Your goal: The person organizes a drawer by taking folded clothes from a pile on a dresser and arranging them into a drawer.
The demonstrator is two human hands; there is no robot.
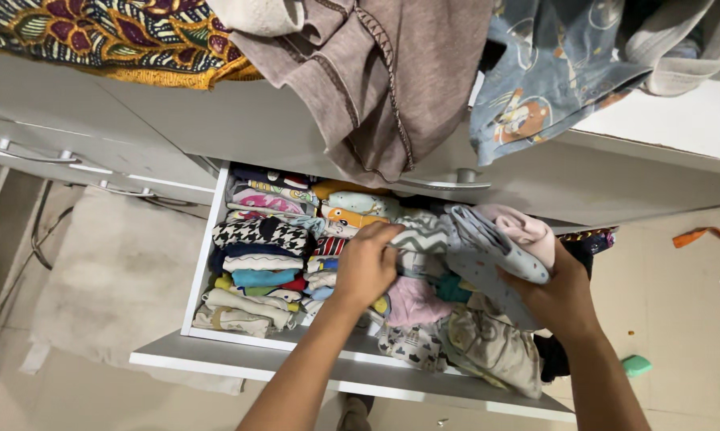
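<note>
Here, a folded bundle of baby clothes [496, 247] is clasped by the right hand [555, 299], the fingers wrapped under and round its lower edge. The bundle is made up of a pale grey dotted piece and a pink one. Its long axis is laid on a slant, from the grip up and to the left, so that its free end is pointed toward the back of the open white drawer [208, 231]. It is held just above the drawer's right part.

Left of that grip, the left hand [366, 267] is pressed down among the folded garments, its fingers curled onto a grey zigzag-patterned piece [420, 231]; whether anything is pinched cannot be told. Further left of that hand, a black-and-white houndstooth piece [260, 234] is stacked in a tidy row. Above both hands, a brownish-grey garment [376, 88] and a blue printed cloth [547, 72] are draped over the dresser top.
</note>
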